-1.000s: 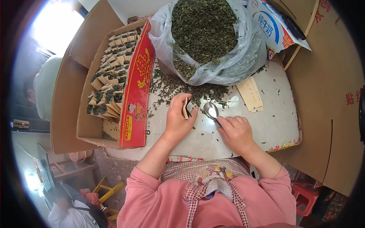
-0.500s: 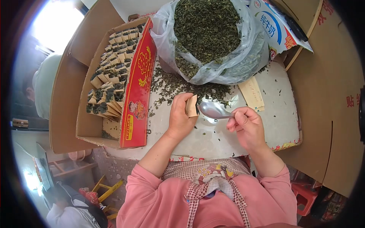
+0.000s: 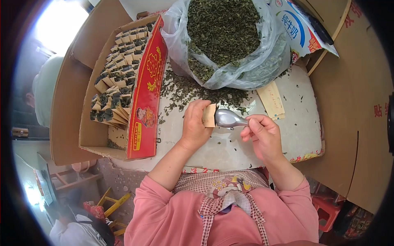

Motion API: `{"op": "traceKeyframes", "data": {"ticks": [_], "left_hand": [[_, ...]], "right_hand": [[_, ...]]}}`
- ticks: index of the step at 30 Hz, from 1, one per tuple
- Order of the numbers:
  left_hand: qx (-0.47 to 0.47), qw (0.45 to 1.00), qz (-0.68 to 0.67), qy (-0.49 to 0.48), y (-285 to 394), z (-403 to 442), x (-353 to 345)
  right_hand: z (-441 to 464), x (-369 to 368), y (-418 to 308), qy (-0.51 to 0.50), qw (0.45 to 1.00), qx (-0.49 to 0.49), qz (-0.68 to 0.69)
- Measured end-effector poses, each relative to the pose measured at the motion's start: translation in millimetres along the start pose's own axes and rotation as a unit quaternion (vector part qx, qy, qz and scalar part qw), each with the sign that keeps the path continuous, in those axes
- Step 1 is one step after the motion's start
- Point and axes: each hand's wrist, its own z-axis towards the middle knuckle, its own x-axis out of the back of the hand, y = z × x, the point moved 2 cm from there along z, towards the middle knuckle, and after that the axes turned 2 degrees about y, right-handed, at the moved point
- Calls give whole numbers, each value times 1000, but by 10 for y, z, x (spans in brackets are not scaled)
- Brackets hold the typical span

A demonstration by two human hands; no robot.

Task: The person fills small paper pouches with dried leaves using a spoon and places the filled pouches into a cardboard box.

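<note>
My left hand [image 3: 194, 125] is closed on a small tan paper packet [image 3: 209, 115], held above the table with its open side facing right. My right hand [image 3: 264, 133] pinches the handle of a metal spoon [image 3: 228, 118]. The spoon's bowl is at the packet's opening, its rounded underside showing; any leaves between them are hidden. Behind the hands stands a clear plastic bag [image 3: 262, 74] full of dried green leaves [image 3: 223, 33]. Loose leaves [image 3: 184, 90] are scattered in front of it. Flat paper packets [image 3: 271, 100] lie to the right of the bag.
At the left, a red-sided cardboard box [image 3: 147, 94] holds rows of filled packets [image 3: 123, 61]. A milk carton piece [image 3: 301, 30] and large cardboard [image 3: 349, 115] stand at the right. A person's sleeve [image 3: 47, 86] shows at far left. A red stool [image 3: 327, 211] is below right.
My right hand has lifted and turned the spoon, bringing its bowl to the packet. My left hand has rotated the packet so that its flat side shows.
</note>
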Motion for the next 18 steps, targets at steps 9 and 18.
{"op": "traceKeyframes", "data": {"ticks": [9,18], "left_hand": [[29,999,-15,1,-23,-9,-6],[14,1000,-8,-7,-31,-18,-18]], "right_hand": [[-27,14,10,-8,1000,21,2],[-45,-98,17,-30,982,115,-148]]}}
